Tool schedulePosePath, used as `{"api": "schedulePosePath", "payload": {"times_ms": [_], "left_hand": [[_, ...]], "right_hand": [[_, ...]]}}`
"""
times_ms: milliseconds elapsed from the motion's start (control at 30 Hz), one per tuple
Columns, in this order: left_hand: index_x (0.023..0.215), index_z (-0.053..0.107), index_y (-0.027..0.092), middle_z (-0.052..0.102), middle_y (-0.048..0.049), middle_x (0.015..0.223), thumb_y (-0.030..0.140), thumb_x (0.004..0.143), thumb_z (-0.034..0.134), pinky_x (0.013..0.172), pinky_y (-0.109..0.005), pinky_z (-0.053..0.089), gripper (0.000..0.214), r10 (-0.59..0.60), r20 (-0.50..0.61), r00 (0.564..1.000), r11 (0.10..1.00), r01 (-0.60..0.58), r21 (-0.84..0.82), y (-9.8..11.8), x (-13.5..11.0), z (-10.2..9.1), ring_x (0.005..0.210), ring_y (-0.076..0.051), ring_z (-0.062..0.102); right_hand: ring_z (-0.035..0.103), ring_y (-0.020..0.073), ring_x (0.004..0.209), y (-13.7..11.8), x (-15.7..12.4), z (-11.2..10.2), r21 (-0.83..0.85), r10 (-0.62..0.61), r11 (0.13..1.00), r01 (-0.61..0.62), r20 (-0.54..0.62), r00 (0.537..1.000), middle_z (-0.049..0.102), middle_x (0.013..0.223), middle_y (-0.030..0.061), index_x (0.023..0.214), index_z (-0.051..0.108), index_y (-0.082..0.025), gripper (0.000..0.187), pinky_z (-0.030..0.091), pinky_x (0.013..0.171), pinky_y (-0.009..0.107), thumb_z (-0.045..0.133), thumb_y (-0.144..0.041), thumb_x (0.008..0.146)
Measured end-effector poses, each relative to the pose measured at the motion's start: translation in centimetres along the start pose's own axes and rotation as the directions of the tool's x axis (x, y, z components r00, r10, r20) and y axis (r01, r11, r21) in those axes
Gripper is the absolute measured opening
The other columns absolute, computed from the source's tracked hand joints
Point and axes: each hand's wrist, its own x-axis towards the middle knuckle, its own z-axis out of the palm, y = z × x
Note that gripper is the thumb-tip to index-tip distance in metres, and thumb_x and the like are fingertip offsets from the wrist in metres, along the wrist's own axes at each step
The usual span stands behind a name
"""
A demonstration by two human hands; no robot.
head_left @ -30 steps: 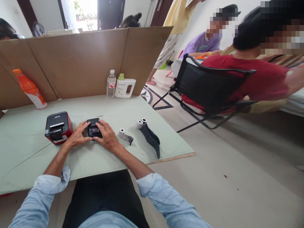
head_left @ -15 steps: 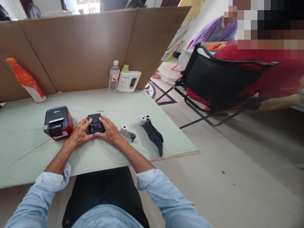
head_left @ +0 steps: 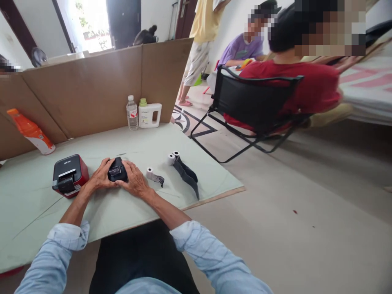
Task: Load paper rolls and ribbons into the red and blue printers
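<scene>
A small black printer (head_left: pixel 118 173) with a glossy panel on top sits between my two hands on the table. My left hand (head_left: pixel 101 176) is curled round its left side, and my right hand (head_left: pixel 135 179) presses against its right side. Left of my hands stands a larger black and red printer (head_left: pixel 70 173) with a dark strip hanging from its front slot. To the right lies a small white paper roll (head_left: pixel 150 173) with a crumpled dark tail. Beyond it are two more white rolls (head_left: pixel 171 159) with long dark strips (head_left: pixel 186 178) trailing toward me.
A cardboard screen (head_left: pixel 98 90) lines the table's far side. Against it stand an orange bottle (head_left: pixel 32 132), a clear water bottle (head_left: pixel 132 114) and a white jug (head_left: pixel 149 115). The table (head_left: pixel 214 179) ends at right; past it, a person in red sits in a black folding chair (head_left: pixel 254 96).
The view has shifted, showing more of the room and another standing person. The small printer looks slightly turned, and my fingers have moved from its top toward its sides.
</scene>
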Motion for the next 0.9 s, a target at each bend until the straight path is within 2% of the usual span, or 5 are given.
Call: {"api": "schedulePosePath", "payload": {"times_ms": [167, 333, 667, 800, 900], "left_hand": [[0.158, 0.041, 0.018, 0.047, -0.0189, 0.152, 0.048, 0.061, 0.091, 0.121, -0.054, 0.044, 0.113, 0.019, -0.105, 0.994, 1.0, -0.017, 0.015, -0.7, 0.1, -0.2, 0.144, -0.041, 0.05], [0.157, 0.041, 0.013, 0.044, -0.0213, 0.153, 0.049, 0.057, 0.093, 0.124, -0.055, 0.04, 0.118, -0.051, -0.189, 0.981, 0.997, 0.061, 0.049, -1.1, 3.0, -1.1, 0.146, -0.042, 0.048], [0.157, 0.042, 0.016, 0.043, -0.0201, 0.156, 0.046, 0.05, 0.097, 0.127, -0.056, 0.035, 0.124, 0.123, -0.022, 0.992, 0.991, -0.123, -0.05, 3.9, 15.5, 3.3, 0.146, -0.042, 0.045], [0.16, 0.037, 0.012, 0.037, -0.0248, 0.162, 0.043, 0.05, 0.097, 0.129, -0.056, 0.033, 0.129, 0.079, 0.068, 0.995, 0.995, -0.075, -0.066, 4.5, 16.6, 4.6, 0.152, -0.044, 0.04], [0.162, 0.035, 0.014, 0.031, -0.0251, 0.169, 0.04, 0.053, 0.097, 0.13, -0.058, 0.029, 0.128, 0.033, 0.049, 0.998, 0.999, -0.031, -0.044, 4.6, 14.9, 3.7, 0.159, -0.045, 0.031]], "right_hand": [[0.065, 0.0311, 0.11, -0.8, 0.3, -0.2, -0.035, -0.099, 0.995, 0.096, -0.088, 0.991, 0.07, 0.114, 0.0165, 0.113, 0.067, -0.017, 0.035, 0.052, 0.099, 0.045, 0.071, -0.047, 0.095], [0.067, 0.0196, 0.081, -1.5, 0.2, 0.1, -0.057, -0.163, 0.982, 0.178, 0.202, 0.966, 0.073, 0.084, 0.0059, 0.08, 0.07, -0.019, 0.027, 0.041, 0.07, 0.029, 0.068, -0.038, 0.1], [0.072, 0.0203, 0.085, -2.6, 0.4, -1.1, -0.16, 0.012, 0.985, 0.057, 0.403, 0.915, 0.08, 0.096, 0.0086, 0.094, 0.08, -0.018, 0.029, 0.035, 0.065, 0.03, 0.062, -0.039, 0.103], [0.073, 0.0209, 0.088, -2.8, 0.5, -1.5, -0.165, 0.033, 0.986, 0.041, 0.423, 0.905, 0.081, 0.1, 0.0093, 0.097, 0.08, -0.018, 0.03, 0.038, 0.067, 0.03, 0.06, -0.038, 0.105], [0.073, 0.0211, 0.091, -3.0, 0.4, -1.7, -0.166, 0.038, 0.986, 0.037, 0.425, 0.904, 0.081, 0.102, 0.0099, 0.098, 0.079, -0.017, 0.029, 0.04, 0.07, 0.03, 0.059, -0.037, 0.105]]}}
